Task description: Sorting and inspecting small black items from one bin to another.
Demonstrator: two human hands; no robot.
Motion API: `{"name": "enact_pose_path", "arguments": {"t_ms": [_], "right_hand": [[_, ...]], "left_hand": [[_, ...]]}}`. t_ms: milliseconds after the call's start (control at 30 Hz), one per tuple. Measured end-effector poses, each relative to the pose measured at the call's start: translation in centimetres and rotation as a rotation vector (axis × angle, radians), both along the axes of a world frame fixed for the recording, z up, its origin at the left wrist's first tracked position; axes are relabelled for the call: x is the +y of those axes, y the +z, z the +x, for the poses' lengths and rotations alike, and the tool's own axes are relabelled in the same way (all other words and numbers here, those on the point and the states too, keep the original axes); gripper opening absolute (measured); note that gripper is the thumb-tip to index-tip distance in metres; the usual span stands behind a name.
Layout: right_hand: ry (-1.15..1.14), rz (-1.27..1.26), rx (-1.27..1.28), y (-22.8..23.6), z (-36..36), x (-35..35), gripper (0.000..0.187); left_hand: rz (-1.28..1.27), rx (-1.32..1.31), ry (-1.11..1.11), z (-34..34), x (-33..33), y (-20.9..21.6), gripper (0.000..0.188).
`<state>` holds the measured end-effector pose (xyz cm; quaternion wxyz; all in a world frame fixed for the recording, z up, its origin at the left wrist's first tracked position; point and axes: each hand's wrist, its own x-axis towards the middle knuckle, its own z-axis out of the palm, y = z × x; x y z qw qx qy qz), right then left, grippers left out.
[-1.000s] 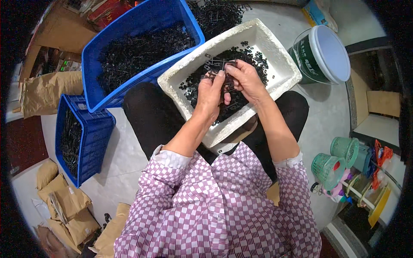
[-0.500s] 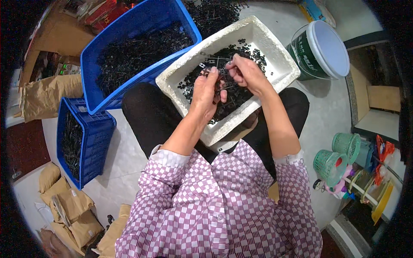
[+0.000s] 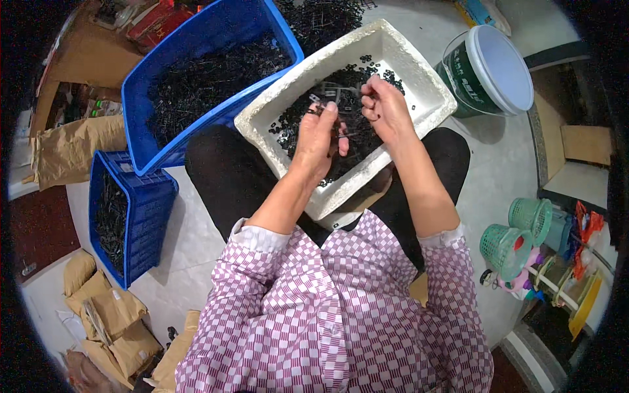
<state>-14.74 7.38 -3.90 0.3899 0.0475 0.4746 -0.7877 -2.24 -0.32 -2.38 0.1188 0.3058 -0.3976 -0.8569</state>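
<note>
A white foam box [image 3: 275,84] rests tilted across my lap, with many small black plastic pieces [image 3: 288,124] spread over its bottom. Over the box, my left hand [image 3: 316,136] is closed, thumb up, around a black plastic sprue [image 3: 339,98] with thin branching rods, smeared by motion. To its right and a little apart, my right hand [image 3: 388,110] has its fingers curled in and pressed together. Whatever those fingers may hold is hidden.
A large blue bin [image 3: 213,126] of black sprues stands at the left, with a smaller blue crate [image 3: 152,216] below it. More black sprues [image 3: 321,23] lie beyond the box. A lidded bucket [image 3: 481,72], green baskets [image 3: 506,252] and brown paper packages [image 3: 114,311] stand around.
My right hand has drawn away to the right from the sprue and curled its fingers. The left hand keeps hold of the sprue, which is now blurred.
</note>
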Motion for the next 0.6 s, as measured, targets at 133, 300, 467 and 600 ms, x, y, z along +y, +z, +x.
{"name": "enact_pose_path", "arguments": {"t_ms": [133,300,467,600], "right_hand": [[0.282,0.004,-0.056,1.0,1.1,0.6,0.012],[0.605,0.014,0.165,1.2,2.2,0.2,0.012],[0.48,0.317,0.766,-1.7,1.8,-0.4,0.017],[0.258,0.596,1.255,-3.4,0.7,-1.0,0.021]], "left_hand": [[0.051,0.05,0.151,-0.4,-1.0,-0.1,0.018],[-0.054,0.056,0.123,-0.4,-1.1,0.1,0.018],[-0.168,0.048,0.112,-0.7,-0.7,-0.8,0.017],[-0.282,0.016,0.087,-0.7,-0.1,-0.6,0.016]]}}
